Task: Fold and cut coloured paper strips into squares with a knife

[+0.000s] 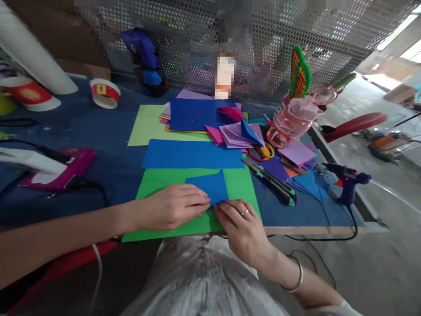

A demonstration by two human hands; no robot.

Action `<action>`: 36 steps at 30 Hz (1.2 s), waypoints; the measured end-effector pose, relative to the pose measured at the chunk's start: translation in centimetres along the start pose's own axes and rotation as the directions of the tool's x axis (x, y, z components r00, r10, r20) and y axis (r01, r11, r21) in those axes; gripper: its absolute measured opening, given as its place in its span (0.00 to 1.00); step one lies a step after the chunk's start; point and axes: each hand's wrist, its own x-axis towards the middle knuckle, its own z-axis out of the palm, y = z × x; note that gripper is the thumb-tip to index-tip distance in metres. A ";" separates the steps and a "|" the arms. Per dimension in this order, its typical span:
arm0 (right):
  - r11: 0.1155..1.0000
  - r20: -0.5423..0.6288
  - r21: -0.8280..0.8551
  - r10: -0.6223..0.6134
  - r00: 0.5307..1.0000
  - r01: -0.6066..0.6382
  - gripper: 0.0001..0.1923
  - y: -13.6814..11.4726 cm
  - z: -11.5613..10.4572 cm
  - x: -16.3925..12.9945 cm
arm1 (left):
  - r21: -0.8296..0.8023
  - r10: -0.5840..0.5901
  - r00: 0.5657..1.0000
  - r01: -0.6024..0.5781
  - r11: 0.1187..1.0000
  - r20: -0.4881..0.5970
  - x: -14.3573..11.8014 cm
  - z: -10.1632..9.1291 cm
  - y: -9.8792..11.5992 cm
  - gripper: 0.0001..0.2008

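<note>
A small folded blue paper (210,186) lies on a green sheet (241,186) near the table's front edge. My left hand (173,206) rests flat over the paper's left lower part, fingertips pressing on it. My right hand (241,226), with a ring and a bracelet on the wrist, presses the paper's lower edge with its fingertips. Both hands meet at the paper's bottom edge. Part of the blue paper is hidden under my left fingers.
A larger blue sheet (192,154), a light green sheet (148,125) and a stack of coloured papers (200,115) lie behind. A utility knife (269,180), scissors (261,152), a blue glue gun (347,182), a pink glue gun (66,169), paper cups (104,93) and a pink bottle (294,118) surround them.
</note>
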 end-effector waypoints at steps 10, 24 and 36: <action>0.999 0.007 0.044 -0.005 1.000 0.005 0.20 0.2 0.4 0.5 | -0.031 -0.129 0.989 0.132 0.991 0.077 -1.7 -1.5 1.7 0.15; 0.986 -0.025 0.152 0.073 0.997 -0.069 0.25 2.0 -0.9 -1.4 | -0.111 -0.229 0.971 0.235 0.966 0.066 -4.5 -2.2 2.4 0.20; 0.832 -0.161 -0.281 0.451 0.878 -0.479 0.19 7.9 -3.9 -2.3 | -0.008 -0.655 0.719 0.674 0.738 0.233 2.1 0.2 -1.4 0.34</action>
